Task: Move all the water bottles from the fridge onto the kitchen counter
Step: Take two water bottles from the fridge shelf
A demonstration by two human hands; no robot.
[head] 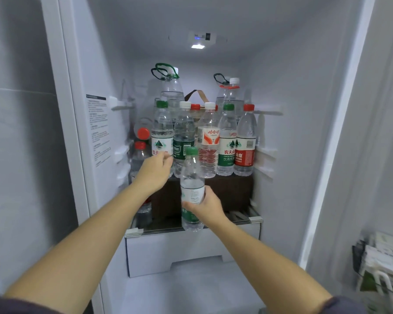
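Two hands busy: right hand (205, 206) grips a small green-capped bottle (191, 177); left hand (154, 172) clasps the leftmost Nongfu bottle (162, 130) at the brown box (227, 189) edge.

1. One bottle (192, 177) held in my right hand (208, 206)
2. Five front-row bottles (227, 137): two with green caps, two white, one red
3. Two red-capped bottles (143, 133) at the left
4. At least two big jugs (171, 91) behind

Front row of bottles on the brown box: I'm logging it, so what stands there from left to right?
Left green-capped bottle, white-capped green-label bottle, white-capped red-label bottle, right green-capped bottle, red-capped bottle.
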